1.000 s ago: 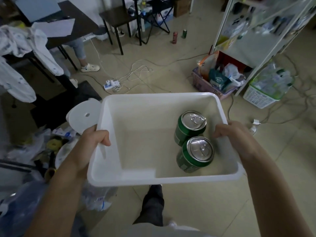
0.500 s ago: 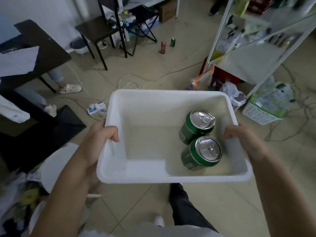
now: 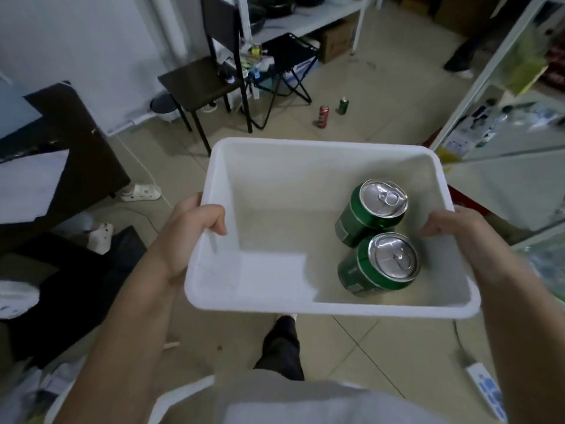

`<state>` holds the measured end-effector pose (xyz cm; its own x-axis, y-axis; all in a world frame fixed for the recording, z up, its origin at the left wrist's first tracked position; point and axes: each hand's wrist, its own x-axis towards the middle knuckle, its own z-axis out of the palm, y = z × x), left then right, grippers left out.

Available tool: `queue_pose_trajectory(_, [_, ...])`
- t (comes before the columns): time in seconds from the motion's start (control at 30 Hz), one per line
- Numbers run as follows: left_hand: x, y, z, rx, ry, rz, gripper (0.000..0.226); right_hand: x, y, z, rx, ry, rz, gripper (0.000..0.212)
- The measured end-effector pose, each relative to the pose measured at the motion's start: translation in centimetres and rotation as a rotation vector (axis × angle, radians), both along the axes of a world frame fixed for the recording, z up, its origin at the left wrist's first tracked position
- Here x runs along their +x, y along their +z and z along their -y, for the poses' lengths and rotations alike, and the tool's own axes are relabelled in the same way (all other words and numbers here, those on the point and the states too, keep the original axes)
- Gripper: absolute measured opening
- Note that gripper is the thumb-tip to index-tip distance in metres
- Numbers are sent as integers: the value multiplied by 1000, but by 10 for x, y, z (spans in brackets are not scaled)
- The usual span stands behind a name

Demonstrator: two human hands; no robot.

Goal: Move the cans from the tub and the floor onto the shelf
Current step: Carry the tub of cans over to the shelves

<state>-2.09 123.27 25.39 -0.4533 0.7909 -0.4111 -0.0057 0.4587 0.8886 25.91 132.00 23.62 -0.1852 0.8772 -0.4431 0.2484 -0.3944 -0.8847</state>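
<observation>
I carry a white plastic tub (image 3: 269, 154) at waist height. My left hand (image 3: 189, 231) grips its left rim and my right hand (image 3: 449, 223) grips its right rim. Two green cans stand inside at the right: one further from me (image 3: 371, 211) and one nearer (image 3: 379, 264), touching each other. On the floor ahead stand a red can (image 3: 322, 116) and a green can (image 3: 343, 105), side by side. The white-framed glass shelf (image 3: 501, 154) rises at the right, just beyond the tub.
A dark chair (image 3: 201, 78) and a black folding stool (image 3: 290, 59) stand behind the floor cans. A dark desk (image 3: 64, 142) is at the left, with another person's feet in white shoes (image 3: 140, 192) beside it. Cables run across the tiled floor.
The view has swung up and forward while both hands keep the tub. The floor cans and the chair now appear nearer, and the baskets under the shelf have dropped out of view.
</observation>
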Motion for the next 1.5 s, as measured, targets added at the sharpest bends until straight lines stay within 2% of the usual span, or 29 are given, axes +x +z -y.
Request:
queue_pose_trajectory(0.03, [-10,-1,-22,11,-16,-18,29,-10,0,-17,-12,-15,-4,17])
queue_pose_trajectory(0.1, [-26,0,-65,12,-87,24,12,-28,0,-54,-28,-70,-10,6])
queue_pose_trajectory(0.2, [-52,6,-120,8,-84,60,5,-50,3,-113,-22,-104,13,10])
queue_pose_trajectory(0.27, [-64,10,-161,19,-163,105,32,-59,3,-153,-5,-115,30,26])
queue_pose_trajectory(0.3, [-70,10,-181,10,-180,113,39,-64,3,-172,1,-113,34,31])
queue_pose_trajectory(0.37, [-82,7,-223,-17,-171,99,36,-75,3,-213,-4,-108,40,20])
queue_pose_trajectory(0.4, [-86,6,-245,-35,-173,104,35,-79,0,-236,-9,-97,34,22])
queue_pose_trajectory(0.47, [-93,4,-287,-51,-165,116,31,-86,-5,-279,-3,-77,47,39])
queue_pose_trajectory(0.5, [-96,2,-309,-47,-153,113,26,-90,-8,-301,-2,-86,52,38])
queue_pose_trajectory(0.6, [-107,-4,-366,-46,-132,97,24,-106,-7,-363,6,-95,53,7])
queue_pose_trajectory(0.67, [-115,-5,-406,-28,-133,88,21,-113,-6,-407,6,-53,43,15])
queue_pose_trajectory(0.77, [-124,0,-461,-31,-150,91,15,-121,-9,-465,-34,-78,45,8])
queue_pose_trajectory(0.9, [-136,1,-551,-40,-139,80,13,-134,-8,-549,-29,-79,35,18])
queue_pose_trajectory(1.0, [-144,2,-623,-29,-154,80,36,-142,-7,-613,83,-60,51,44])
queue_pose_trajectory(1.1, [-150,2,-696,-14,-181,104,44,-144,-4,-679,108,-85,66,42])
queue_pose_trajectory(1.27, [-148,14,-815,10,-284,75,38,-138,4,-766,5,-176,-9,24])
queue_pose_trajectory(1.37, [-136,19,-885,26,-359,33,6,-124,3,-823,7,-220,2,36])
queue_pose_trajectory(1.4, [-132,17,-908,36,-376,13,3,-119,3,-843,9,-241,11,39])
queue_pose_trajectory(1.5, [-115,9,-974,5,-406,23,7,-100,1,-905,-9,-281,33,29])
